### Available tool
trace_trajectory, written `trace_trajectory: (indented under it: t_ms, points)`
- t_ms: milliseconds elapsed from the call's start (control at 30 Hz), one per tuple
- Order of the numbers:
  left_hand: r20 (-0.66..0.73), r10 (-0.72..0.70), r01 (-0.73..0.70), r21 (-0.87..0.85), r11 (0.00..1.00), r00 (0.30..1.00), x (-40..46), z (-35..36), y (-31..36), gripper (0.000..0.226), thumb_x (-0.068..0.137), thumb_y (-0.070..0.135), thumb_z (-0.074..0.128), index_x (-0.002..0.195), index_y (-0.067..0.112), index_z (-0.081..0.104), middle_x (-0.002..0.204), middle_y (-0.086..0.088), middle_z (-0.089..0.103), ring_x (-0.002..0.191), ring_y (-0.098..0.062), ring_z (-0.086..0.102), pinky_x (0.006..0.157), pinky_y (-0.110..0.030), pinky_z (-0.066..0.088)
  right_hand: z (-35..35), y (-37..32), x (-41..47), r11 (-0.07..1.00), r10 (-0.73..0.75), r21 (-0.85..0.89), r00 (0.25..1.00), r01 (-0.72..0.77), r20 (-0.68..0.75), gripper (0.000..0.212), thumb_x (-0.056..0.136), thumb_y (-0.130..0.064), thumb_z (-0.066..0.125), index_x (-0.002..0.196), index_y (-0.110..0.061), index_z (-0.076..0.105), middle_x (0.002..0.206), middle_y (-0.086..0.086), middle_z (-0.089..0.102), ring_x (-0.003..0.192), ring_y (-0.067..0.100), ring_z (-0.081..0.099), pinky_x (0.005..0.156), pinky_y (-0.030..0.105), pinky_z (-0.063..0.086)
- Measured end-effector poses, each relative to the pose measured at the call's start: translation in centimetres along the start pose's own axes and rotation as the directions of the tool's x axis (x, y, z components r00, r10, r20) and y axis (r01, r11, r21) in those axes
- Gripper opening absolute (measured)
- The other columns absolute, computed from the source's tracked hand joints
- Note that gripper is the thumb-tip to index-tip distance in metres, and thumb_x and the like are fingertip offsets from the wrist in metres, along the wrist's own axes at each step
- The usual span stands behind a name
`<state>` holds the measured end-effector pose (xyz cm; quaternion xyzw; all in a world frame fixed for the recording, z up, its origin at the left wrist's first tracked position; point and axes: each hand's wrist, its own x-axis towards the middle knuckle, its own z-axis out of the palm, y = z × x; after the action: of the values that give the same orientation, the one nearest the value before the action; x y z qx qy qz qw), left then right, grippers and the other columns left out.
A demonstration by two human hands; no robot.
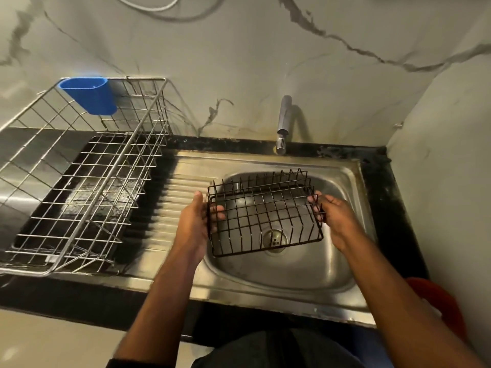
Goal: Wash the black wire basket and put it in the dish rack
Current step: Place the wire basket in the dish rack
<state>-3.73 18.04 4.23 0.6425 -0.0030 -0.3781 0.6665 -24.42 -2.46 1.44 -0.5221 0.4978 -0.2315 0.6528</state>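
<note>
The black wire basket hangs over the steel sink bowl, tilted so its open side faces me. My left hand grips its left end, thumb on the outside and fingers curled through the wires. My right hand holds the right end the same way. The silver wire dish rack stands on the counter to the left of the sink, with nothing on its grid.
A blue plastic cup holder hangs on the rack's back rim. The tap stands behind the bowl, with no water running. The ribbed drainboard lies between rack and bowl. A red object sits low at the right.
</note>
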Motion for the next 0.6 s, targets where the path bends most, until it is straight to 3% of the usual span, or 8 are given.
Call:
trace_trajectory:
  t_ms: [67,133,233,367,500,600]
  points:
    - [-0.013,0.013,-0.013,0.002,1.0,1.0,-0.2,0.2,-0.3,0.045,0.108,0.046,0.035,0.1,0.012,0.062,0.08,-0.004,0.072,0.062,-0.012,0.064,0.053,-0.026,0.042,-0.4,-0.4,-0.2,0.998,-0.002,0.065,1.0,0.001,0.021,0.02,0.098,-0.031,0.058,0.095,-0.019,0.074,0.089,0.001,0.064,0.073,0.009,0.048,0.073,0.026,0.038]
    - [-0.018,0.026,-0.026,0.003,1.0,0.999,-0.1,0.0,-0.6,0.043,0.107,0.046,0.04,0.103,0.011,0.063,0.082,-0.006,0.073,0.061,-0.014,0.065,0.047,-0.025,0.044,-0.5,-0.7,-0.4,1.0,-0.013,0.009,0.999,0.013,0.03,0.023,0.098,-0.034,0.059,0.1,-0.018,0.074,0.09,0.003,0.063,0.079,0.013,0.05,0.074,0.029,0.039]
    - [-0.053,0.082,-0.081,0.02,0.997,0.995,-0.4,-0.1,-0.2,0.038,0.106,0.043,0.046,0.113,0.008,0.059,0.08,-0.004,0.073,0.059,-0.011,0.064,0.045,-0.022,0.041,-0.1,-1.6,-0.6,0.999,-0.043,0.017,0.998,0.042,0.043,0.023,0.099,-0.031,0.056,0.098,-0.016,0.074,0.084,0.006,0.061,0.072,0.011,0.047,0.066,0.026,0.038]
    - [-0.109,0.139,-0.138,0.015,0.99,0.984,-1.9,-0.7,2.2,0.046,0.106,0.049,0.039,0.101,0.011,0.064,0.072,0.0,0.073,0.055,-0.01,0.062,0.048,-0.022,0.041,0.9,-3.4,-1.2,0.992,-0.126,0.023,0.989,0.125,0.082,0.026,0.094,-0.037,0.061,0.105,-0.019,0.076,0.099,0.009,0.071,0.084,0.014,0.055,0.076,0.03,0.044]
    - [-0.131,0.208,-0.207,0.022,0.978,0.969,-2.9,-3.3,6.4,0.056,0.104,0.056,0.039,0.111,0.008,0.066,0.077,0.001,0.07,0.06,-0.009,0.056,0.05,-0.025,0.039,3.7,-5.6,-1.9,0.989,-0.113,0.113,0.983,0.097,0.146,0.024,0.098,-0.03,0.058,0.107,-0.016,0.075,0.073,-0.003,0.062,0.064,0.007,0.048,0.06,0.022,0.04]
    - [-0.162,0.221,-0.223,0.004,0.975,0.962,-4.2,-5.4,9.8,0.058,0.099,0.062,0.045,0.112,0.01,0.068,0.076,0.003,0.069,0.06,-0.009,0.054,0.049,-0.024,0.041,6.6,-7.1,-2.9,0.974,-0.1,0.219,0.971,0.051,0.218,0.024,0.099,-0.029,0.056,0.108,-0.013,0.072,0.071,-0.008,0.06,0.059,0.003,0.048,0.048,0.015,0.041]
